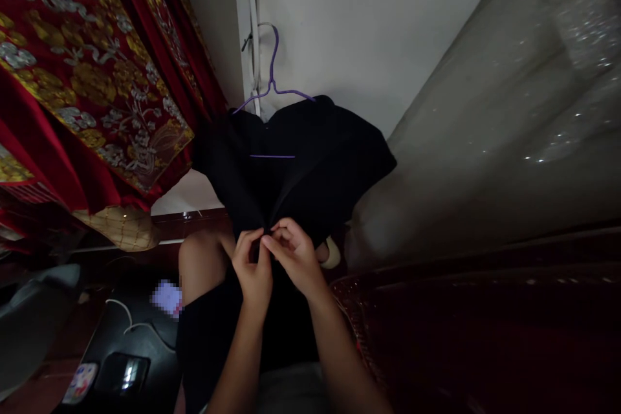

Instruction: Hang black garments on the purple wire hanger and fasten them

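A black shirt (334,155) with an open V at the neck hangs from a purple wire hanger (273,84) in front of me. My left hand (252,262) pinches the cloth at the bottom of that V, thumb and fingertips together. Right beside it, my right hand (294,249) grips the facing edge with bent fingers, and the fingertips of both hands nearly touch. Whether a button lies between them is too dark and small to see. The hanger's lower bar shows as a thin purple line across the neck opening.
Red cloth with gold and silver embroidery (121,71) hangs on the left. A translucent plastic cover (485,142) drapes at the right, above dark red fabric (475,336). On a black surface at lower left lie a phone (123,374) and a white cable (130,323). My bare knee (204,265) is close by.
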Tool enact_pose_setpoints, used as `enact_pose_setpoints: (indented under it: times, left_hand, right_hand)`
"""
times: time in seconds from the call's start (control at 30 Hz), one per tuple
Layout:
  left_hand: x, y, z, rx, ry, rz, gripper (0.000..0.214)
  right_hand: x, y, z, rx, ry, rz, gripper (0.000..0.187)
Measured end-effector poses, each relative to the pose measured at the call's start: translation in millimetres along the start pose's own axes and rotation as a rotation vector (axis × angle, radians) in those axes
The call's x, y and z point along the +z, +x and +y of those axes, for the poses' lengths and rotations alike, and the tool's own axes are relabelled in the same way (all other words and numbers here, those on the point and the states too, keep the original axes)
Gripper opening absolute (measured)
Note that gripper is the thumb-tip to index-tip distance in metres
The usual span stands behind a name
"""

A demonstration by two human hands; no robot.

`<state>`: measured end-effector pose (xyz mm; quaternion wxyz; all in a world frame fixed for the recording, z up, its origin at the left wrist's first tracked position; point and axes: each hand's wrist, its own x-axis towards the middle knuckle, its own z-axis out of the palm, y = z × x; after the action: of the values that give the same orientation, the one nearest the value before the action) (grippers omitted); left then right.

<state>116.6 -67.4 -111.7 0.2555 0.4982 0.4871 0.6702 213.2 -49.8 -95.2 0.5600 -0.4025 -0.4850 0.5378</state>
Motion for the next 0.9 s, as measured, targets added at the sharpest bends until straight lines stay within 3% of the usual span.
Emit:
enact_pose_setpoints:
  times: [0.07, 0.2, 0.3, 0.4, 0.5, 0.63, 0.7, 0.8, 0.9]
  left_hand:
    - [-0.7, 1, 2, 0.013, 0.008, 0.005, 0.013]
    - [-6.5, 0, 6, -0.026, 0.017, -0.102, 0.013]
    - [-11.9, -2, 8, -0.022, 0.051, -0.153, 0.013]
    - [-14.5, 0, 8, -0.019, 0.04, -0.113, 0.014]
    - [-10.5, 4, 6, -0.021, 0.017, -0.069, 0.012]
    - [4.1, 5, 2, 0.028, 0.038, -0.139, 0.011]
    - [10.5, 3, -2, 0.049, 0.042, -0.167, 0.012]
    - [13.7, 8, -2, 0.08, 0.074, -0.246, 0.013]
    - [12.4, 38, 12, 0.21, 0.123, -0.343, 0.015]
  right_hand:
    - [-4, 1, 2, -0.032, -0.05, 0.018, 0.03]
    - [-8, 1, 11, -0.104, -0.152, 0.102, 0.023]
    - [-5, -2, 21, -0.221, -0.222, 0.195, 0.019]
    - [-1, 11, 19, -0.378, -0.294, 0.217, 0.017]
    - [-3, 59, -12, -0.525, -0.437, 0.184, 0.021]
    - [-14, 155, -82, -0.717, -0.644, 0.234, 0.033]
    - [-20, 189, -108, -0.797, -0.723, 0.245, 0.035]
    - [-27, 202, -123, -0.85, -0.814, 0.216, 0.034]
    - [-34, 186, -118, -0.875, -0.833, 0.233, 0.036]
